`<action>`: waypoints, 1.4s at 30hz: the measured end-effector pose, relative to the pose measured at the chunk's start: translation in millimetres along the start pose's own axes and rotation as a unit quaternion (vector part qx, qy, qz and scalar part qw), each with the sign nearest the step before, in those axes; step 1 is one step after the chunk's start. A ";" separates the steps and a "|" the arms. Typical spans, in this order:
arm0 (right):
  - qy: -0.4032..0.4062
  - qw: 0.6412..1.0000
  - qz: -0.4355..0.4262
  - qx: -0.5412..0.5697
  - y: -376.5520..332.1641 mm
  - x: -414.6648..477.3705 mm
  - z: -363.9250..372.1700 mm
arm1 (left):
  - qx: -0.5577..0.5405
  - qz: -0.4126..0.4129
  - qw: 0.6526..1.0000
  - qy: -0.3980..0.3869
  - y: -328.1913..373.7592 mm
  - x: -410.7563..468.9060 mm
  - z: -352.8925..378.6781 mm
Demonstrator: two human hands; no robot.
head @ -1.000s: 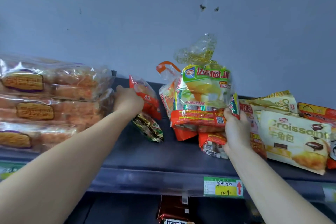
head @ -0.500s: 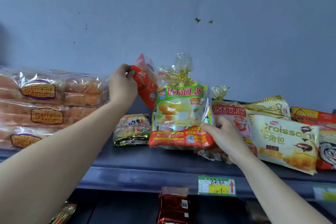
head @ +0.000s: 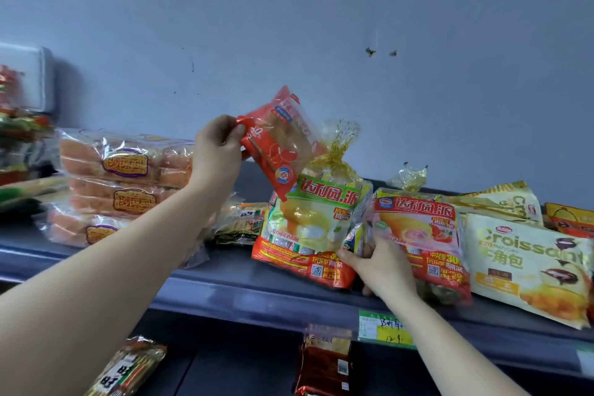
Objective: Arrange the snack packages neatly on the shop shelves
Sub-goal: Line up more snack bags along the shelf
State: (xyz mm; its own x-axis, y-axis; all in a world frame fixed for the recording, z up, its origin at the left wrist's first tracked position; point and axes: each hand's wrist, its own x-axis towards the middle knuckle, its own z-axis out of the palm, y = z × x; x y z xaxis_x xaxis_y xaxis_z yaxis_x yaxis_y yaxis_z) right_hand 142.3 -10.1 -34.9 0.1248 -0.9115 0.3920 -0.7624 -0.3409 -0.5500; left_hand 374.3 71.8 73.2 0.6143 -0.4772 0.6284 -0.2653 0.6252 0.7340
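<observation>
Head view, upper shelf.

- Left hand (head: 218,151): raised above the dark grey shelf (head: 238,294), fingers (head: 220,125) and thumb clamped on one corner of a red-and-clear plastic snack packet (head: 280,141). The packet hangs tilted in the air, its lower end just over the top of the bag below.
- Right hand (head: 381,267): fingers closed on the lower right corner of a green-topped clear plastic bag of cream pies (head: 313,228), thumb on the front. The bag stands about mid-shelf, its base at the front edge.
- Just to its right, a red-topped plastic bag of strawberry pies (head: 424,235) leans back; further toward the right end lies a cream-coloured croissant bag (head: 527,267).
- Toward the left end: three stacked clear packs of orange-brown bread (head: 125,191).
- A small green-and-gold packet (head: 244,223) lies between the bread and the pie bag.
- A green-and-yellow price tag (head: 382,329) is on the front edge.
</observation>
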 end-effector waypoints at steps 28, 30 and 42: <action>-0.119 0.827 0.011 0.549 -87.2 -120.9 -11.7 | -0.083 -0.116 0.990 0.016 35.6 -129.1 -71.1; -0.136 0.826 -0.005 0.547 -90.6 -131.3 -9.8 | -0.066 -0.116 0.991 -0.010 27.5 -139.6 -77.2; -0.019 0.877 0.076 0.474 -0.3 -198.7 -54.5 | -0.070 -0.305 0.907 -0.283 -5.3 -221.9 -66.2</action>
State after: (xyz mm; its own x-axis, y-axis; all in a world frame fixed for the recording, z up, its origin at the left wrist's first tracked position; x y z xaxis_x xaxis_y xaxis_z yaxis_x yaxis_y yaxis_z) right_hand 83.1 183.7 -72.5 0.1023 -0.9641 0.2451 0.0962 -0.2357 -0.9671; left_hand 288.6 215.3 -87.1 0.1246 -0.9762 0.1774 0.1160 0.1919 0.9745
